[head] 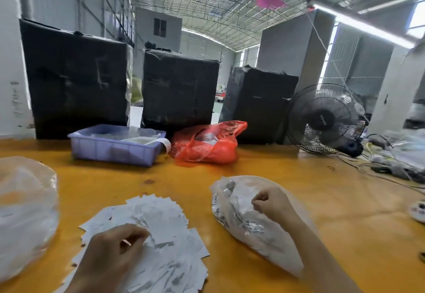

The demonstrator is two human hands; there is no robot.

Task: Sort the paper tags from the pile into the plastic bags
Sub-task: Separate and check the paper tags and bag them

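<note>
A spread pile of white paper tags (161,219) lies on the orange table in front of me. My left hand (112,249) rests on the near part of the pile, fingers curled, pinching tags under its fingertips. To the right lies a clear plastic bag (236,214) holding tags with printed labels. My right hand (271,203) sits on top of that bag with fingers curled, gripping its plastic. A second clear plastic bag (25,214), bulky and pale, sits at the left edge.
At the back of the orange table (322,200) stand a purple plastic bin (110,147), a red plastic bag (207,145), three black wrapped boxes (179,90) and a black fan (322,117). Cables (379,168) lie at far right.
</note>
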